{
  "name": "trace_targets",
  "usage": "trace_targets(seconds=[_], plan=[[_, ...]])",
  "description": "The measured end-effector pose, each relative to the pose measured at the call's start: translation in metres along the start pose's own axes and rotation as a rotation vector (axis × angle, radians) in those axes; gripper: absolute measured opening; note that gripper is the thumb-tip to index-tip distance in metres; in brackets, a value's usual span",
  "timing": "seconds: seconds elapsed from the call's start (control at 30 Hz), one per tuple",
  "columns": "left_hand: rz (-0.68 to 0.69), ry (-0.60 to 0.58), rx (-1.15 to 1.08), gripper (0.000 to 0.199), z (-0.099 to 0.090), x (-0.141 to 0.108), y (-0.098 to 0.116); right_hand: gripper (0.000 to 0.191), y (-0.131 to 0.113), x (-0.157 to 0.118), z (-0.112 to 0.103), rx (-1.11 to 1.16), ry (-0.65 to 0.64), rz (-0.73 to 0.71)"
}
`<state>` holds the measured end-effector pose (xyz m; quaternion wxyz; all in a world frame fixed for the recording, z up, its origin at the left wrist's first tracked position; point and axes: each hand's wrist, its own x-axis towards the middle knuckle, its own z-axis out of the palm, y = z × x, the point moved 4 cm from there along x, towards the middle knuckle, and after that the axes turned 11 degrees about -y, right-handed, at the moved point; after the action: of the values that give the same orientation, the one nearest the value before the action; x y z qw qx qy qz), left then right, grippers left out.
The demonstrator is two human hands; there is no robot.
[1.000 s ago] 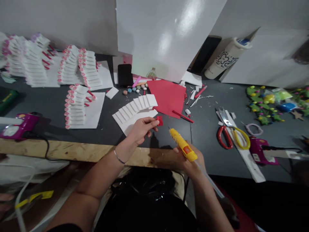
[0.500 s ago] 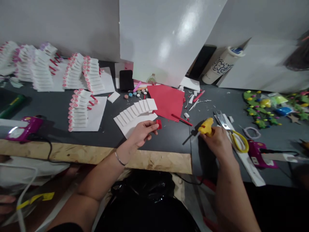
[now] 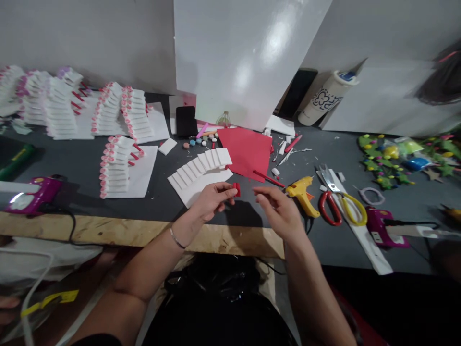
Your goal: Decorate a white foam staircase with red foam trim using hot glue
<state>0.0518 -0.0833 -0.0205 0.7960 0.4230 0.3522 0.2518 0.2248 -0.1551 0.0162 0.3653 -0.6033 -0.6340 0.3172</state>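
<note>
Between the thumb and fingers of my left hand (image 3: pixel 213 201) is a small red piece (image 3: pixel 236 189), perhaps rolled or folded paper. My right hand (image 3: pixel 278 209) hovers to its right, fingers apart with nothing in them. Behind it a yellow glue gun (image 3: pixel 304 194) lies on the table. Just beyond my left hand rests a white card (image 3: pixel 196 188) with a fanned row of white strips (image 3: pixel 200 166). A red sheet (image 3: pixel 247 151) lies behind both hands, and a thin red stick (image 3: pixel 268 178) crosses its near edge.
Scissors (image 3: pixel 336 192) with red and yellow handles lie at right, beside a purple power strip (image 3: pixel 383 228). Fan-shaped white pieces with pink tips (image 3: pixel 117 168) stand at left. A tumbler (image 3: pixel 326 98) leans near the wall. The wooden table edge (image 3: pixel 230 240) runs along the front.
My right hand has let go of the glue gun, leaving it on the table, and moved left toward the red piece. My left hand stays almost in place, still pinching that piece.
</note>
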Motion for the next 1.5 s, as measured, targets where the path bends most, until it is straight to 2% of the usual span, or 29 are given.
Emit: trace_targets(seconds=[0.1,0.37,0.5,0.77,0.9,1.0,1.1,1.2,1.37,1.47,1.5], plan=[[0.011,-0.039,0.026,0.032,0.002,0.000,0.000,0.028,-0.004,0.014,0.017,0.096,-0.047,0.023],[0.076,-0.071,0.080,0.034,0.005,0.000,0.000,0.027,-0.010,0.027,0.025,0.170,-0.178,0.030],[0.081,-0.042,0.157,0.030,0.004,-0.001,-0.002,0.024,-0.012,0.028,0.030,0.188,-0.198,0.035],[0.226,0.055,0.428,0.023,0.004,-0.002,0.008,0.019,-0.008,0.029,0.032,0.179,-0.130,0.045],[0.285,0.051,0.488,0.025,0.006,-0.006,0.012,0.024,-0.001,0.028,0.032,0.284,-0.013,0.060],[0.308,0.055,0.580,0.018,0.007,-0.010,0.013,0.025,0.002,0.027,0.033,0.380,0.084,0.063],[0.377,0.097,0.693,0.014,0.006,-0.014,0.016,0.025,0.002,0.024,0.035,0.419,0.110,0.040],[0.426,0.148,0.780,0.014,0.005,-0.018,0.019,0.023,0.001,0.020,0.032,0.349,0.071,0.012],[0.547,0.129,0.917,0.011,0.008,-0.024,0.026,0.014,-0.012,0.015,0.017,-0.036,0.006,-0.160],[0.547,0.133,0.872,0.011,0.007,-0.025,0.027,0.015,-0.018,0.011,0.011,-0.169,0.041,-0.256],[0.521,0.132,0.816,0.017,0.006,-0.024,0.027,0.014,-0.018,0.010,0.011,-0.191,0.073,-0.275]])
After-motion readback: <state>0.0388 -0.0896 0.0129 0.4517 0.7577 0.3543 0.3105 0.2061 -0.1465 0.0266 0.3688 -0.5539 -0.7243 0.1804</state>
